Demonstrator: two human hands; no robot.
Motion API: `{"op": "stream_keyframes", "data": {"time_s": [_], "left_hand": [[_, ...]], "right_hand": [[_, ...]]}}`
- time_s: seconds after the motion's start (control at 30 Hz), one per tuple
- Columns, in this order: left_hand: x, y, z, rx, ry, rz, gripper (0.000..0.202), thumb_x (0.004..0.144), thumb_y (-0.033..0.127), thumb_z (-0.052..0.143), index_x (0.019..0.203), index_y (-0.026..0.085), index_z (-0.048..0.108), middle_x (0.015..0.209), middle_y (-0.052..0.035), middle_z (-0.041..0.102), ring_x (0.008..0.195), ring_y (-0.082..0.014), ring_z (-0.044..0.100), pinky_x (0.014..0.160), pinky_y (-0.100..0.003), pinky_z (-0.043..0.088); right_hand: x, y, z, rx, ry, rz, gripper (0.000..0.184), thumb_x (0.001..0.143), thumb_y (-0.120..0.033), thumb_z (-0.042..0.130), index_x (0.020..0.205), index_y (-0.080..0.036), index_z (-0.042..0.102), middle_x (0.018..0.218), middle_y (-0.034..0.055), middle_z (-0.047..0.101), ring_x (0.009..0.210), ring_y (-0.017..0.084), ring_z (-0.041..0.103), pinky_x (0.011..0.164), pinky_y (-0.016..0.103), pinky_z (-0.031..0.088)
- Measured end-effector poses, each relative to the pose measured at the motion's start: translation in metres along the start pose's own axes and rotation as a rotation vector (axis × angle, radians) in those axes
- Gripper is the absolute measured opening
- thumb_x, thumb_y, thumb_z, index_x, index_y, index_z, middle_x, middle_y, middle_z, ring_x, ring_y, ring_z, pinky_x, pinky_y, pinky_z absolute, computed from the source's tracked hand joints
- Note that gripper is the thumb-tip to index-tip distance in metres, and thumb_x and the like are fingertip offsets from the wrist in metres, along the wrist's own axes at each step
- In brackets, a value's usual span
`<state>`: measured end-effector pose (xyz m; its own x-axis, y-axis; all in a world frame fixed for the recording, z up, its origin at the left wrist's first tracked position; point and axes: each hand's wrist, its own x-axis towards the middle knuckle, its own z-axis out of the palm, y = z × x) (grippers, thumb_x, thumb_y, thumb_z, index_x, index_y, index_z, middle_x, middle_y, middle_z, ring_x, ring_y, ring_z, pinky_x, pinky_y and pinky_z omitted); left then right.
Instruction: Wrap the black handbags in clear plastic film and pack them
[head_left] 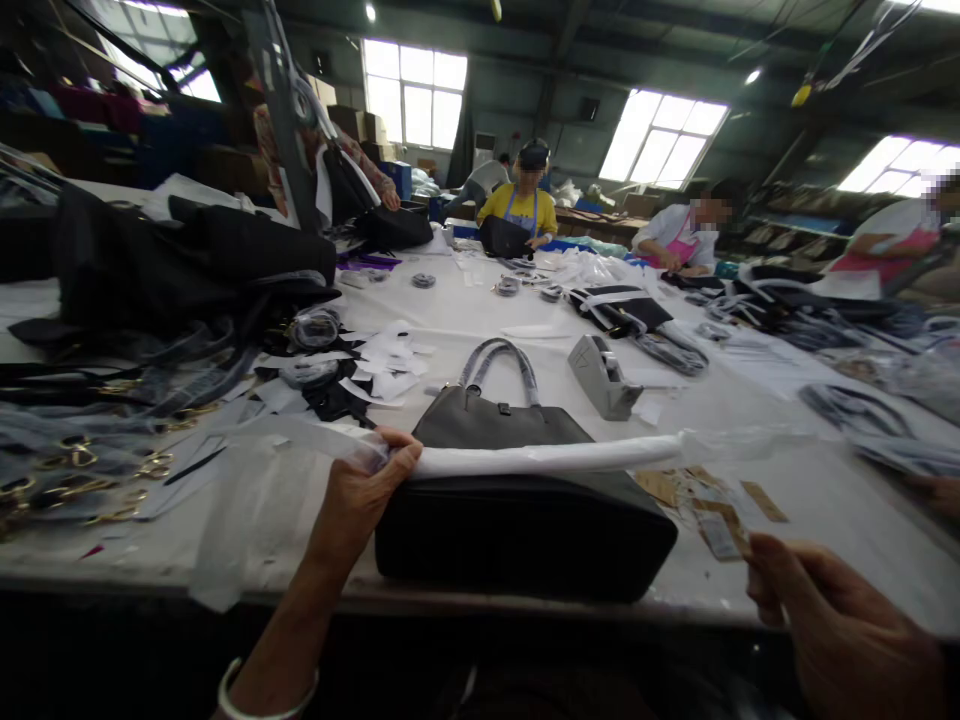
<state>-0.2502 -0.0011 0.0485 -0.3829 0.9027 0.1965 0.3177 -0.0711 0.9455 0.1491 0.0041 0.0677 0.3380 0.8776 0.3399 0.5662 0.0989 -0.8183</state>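
A dark grey handbag (517, 500) lies flat at the near edge of the white table (825, 500), its wrapped handles pointing away from me. Across its top stretches a long white paper-wrapped roll (555, 458). My left hand (360, 495) pinches the left end of that roll together with clear plastic film (247, 500). My right hand (832, 620) is low at the right, beyond the table edge, fingers curled with a small paper tag (724, 535) at its fingertips.
A grey tape dispenser (604, 375) stands behind the bag. Loose tags (761, 500) lie to the right. Piles of black bags and straps (187, 270) fill the left side, paper scraps the middle. Several people work at the far and right edges.
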Motion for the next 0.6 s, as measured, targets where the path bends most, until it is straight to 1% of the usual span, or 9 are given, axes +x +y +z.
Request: {"op": "stream_keyframes", "data": {"time_s": [0.03,0.07,0.1,0.13,0.2,0.27,0.37,0.47,0.6], "left_hand": [[0.002,-0.001,-0.001,0.004,-0.040,-0.001,0.026,0.083,0.043,0.062,0.082,0.017,0.066,0.075,0.0021,0.060,0.073,-0.0149,0.054,0.067,-0.023,0.040],[0.004,-0.002,-0.003,0.006,-0.075,-0.002,0.027,0.083,0.044,0.062,0.082,0.017,0.065,0.074,0.0022,0.059,0.072,-0.0147,0.053,0.066,-0.023,0.039],[0.007,-0.002,-0.004,0.006,-0.101,-0.003,0.027,0.083,0.044,0.062,0.082,0.017,0.065,0.074,0.0023,0.059,0.072,-0.0146,0.053,0.065,-0.023,0.039],[0.008,-0.002,-0.006,0.004,-0.116,-0.002,0.027,0.082,0.044,0.062,0.081,0.017,0.065,0.073,0.0021,0.059,0.071,-0.0146,0.053,0.064,-0.023,0.038],[0.011,-0.002,-0.009,-0.007,-0.135,0.006,0.027,0.081,0.044,0.063,0.080,0.017,0.065,0.073,0.0016,0.059,0.072,-0.0149,0.053,0.064,-0.023,0.039],[0.013,-0.002,-0.011,-0.017,-0.154,0.016,0.026,0.080,0.042,0.064,0.078,0.016,0.065,0.073,0.0012,0.059,0.073,-0.0151,0.053,0.066,-0.023,0.040],[0.016,-0.005,-0.010,-0.007,-0.176,0.003,0.027,0.079,0.043,0.065,0.078,0.016,0.066,0.072,0.0013,0.059,0.072,-0.0153,0.054,0.068,-0.024,0.041],[0.016,-0.016,-0.006,0.029,-0.161,-0.061,0.036,0.083,0.050,0.060,0.083,0.015,0.068,0.075,-0.0008,0.063,0.075,-0.0177,0.058,0.069,-0.025,0.044],[0.000,-0.037,-0.013,0.070,-0.170,-0.068,0.055,0.093,0.058,0.036,0.101,0.015,0.070,0.096,-0.0066,0.071,0.093,-0.0238,0.065,0.081,-0.031,0.051]], "right_hand": [[-0.003,-0.012,0.002,-0.123,-0.046,-0.195,0.031,0.077,-0.052,0.071,0.078,-0.021,0.069,0.065,0.0023,0.068,0.057,0.019,0.065,0.054,0.030,0.054],[-0.004,-0.027,0.007,-0.178,-0.086,-0.419,0.030,0.080,-0.051,0.068,0.089,-0.023,0.071,0.087,0.0049,0.073,0.080,0.025,0.069,0.074,0.037,0.057],[-0.004,-0.042,0.017,-0.206,-0.170,-0.626,0.033,0.082,-0.051,0.066,0.102,-0.025,0.070,0.108,0.0061,0.071,0.101,0.029,0.066,0.092,0.044,0.052],[-0.003,-0.055,0.029,-0.244,-0.254,-0.796,0.041,0.083,-0.050,0.066,0.116,-0.026,0.065,0.123,0.0066,0.066,0.117,0.032,0.059,0.105,0.051,0.043],[0.000,-0.073,0.057,-0.349,-0.394,-0.984,0.062,0.081,-0.052,0.069,0.134,-0.025,0.053,0.138,0.0082,0.056,0.131,0.033,0.046,0.114,0.057,0.028],[0.002,-0.077,0.080,-0.425,-0.496,-1.022,0.068,0.080,-0.046,0.072,0.139,-0.023,0.047,0.136,0.0093,0.057,0.127,0.031,0.050,0.111,0.055,0.033],[0.000,-0.063,0.099,-0.453,-0.545,-0.983,0.054,0.083,-0.031,0.071,0.133,-0.025,0.053,0.121,0.0070,0.064,0.107,0.026,0.060,0.093,0.045,0.048],[-0.003,-0.051,0.104,-0.454,-0.512,-0.967,0.051,0.083,-0.029,0.072,0.131,-0.026,0.056,0.112,0.0065,0.066,0.097,0.025,0.061,0.084,0.040,0.048],[-0.002,-0.050,0.107,-0.452,-0.530,-0.928,0.049,0.081,-0.030,0.075,0.127,-0.026,0.058,0.105,0.0049,0.068,0.091,0.024,0.060,0.079,0.038,0.046]]}}
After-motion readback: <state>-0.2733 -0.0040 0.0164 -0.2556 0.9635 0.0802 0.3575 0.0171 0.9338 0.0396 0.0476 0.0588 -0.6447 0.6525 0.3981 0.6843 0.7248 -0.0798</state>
